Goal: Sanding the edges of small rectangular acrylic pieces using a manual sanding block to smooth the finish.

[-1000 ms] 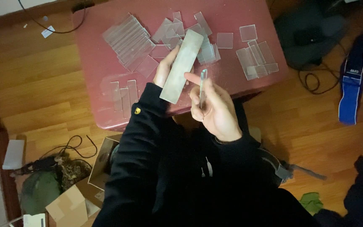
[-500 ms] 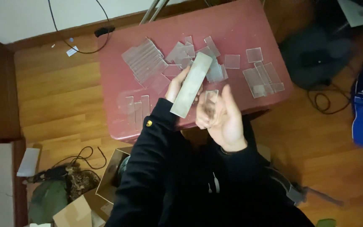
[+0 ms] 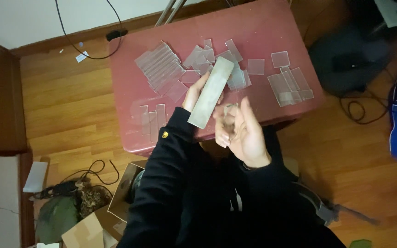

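**Inspector:** Left hand (image 3: 195,94), centre of frame, is closed around a long grey rectangular block (image 3: 211,92), fingers wrapped under its far edge. It is held tilted, one end toward the body, the other over the table, broad face up, likely so that face stays open to the other hand.

**Clerk:** And the right?

**Inspector:** Right hand (image 3: 242,135), just below and right of the block, is half curled, palm up. A small clear piece (image 3: 229,117) sits at the fingertips, blurred; I judge it pinched there, though I cannot tell how firmly. It is near the block's lower end but apart from it.

**Clerk:** Surroundings?

**Inspector:** Both hands hang over the near edge of a red table (image 3: 263,27). On it, upper centre, a fanned stack of clear rectangular plates (image 3: 159,66); to its right, a loose heap of clear pieces (image 3: 207,57) partly behind the block; a lone clear square (image 3: 280,59) farther right; a row of clear strips (image 3: 290,85) at the right; more strips (image 3: 150,117) at the left edge. The sorting by shape looks deliberate.

**Clerk:** Floor?

**Inspector:** Wood boards; cardboard boxes (image 3: 83,229) and a tangled cable (image 3: 86,172) lower left, a dark bag (image 3: 345,59) upper right.
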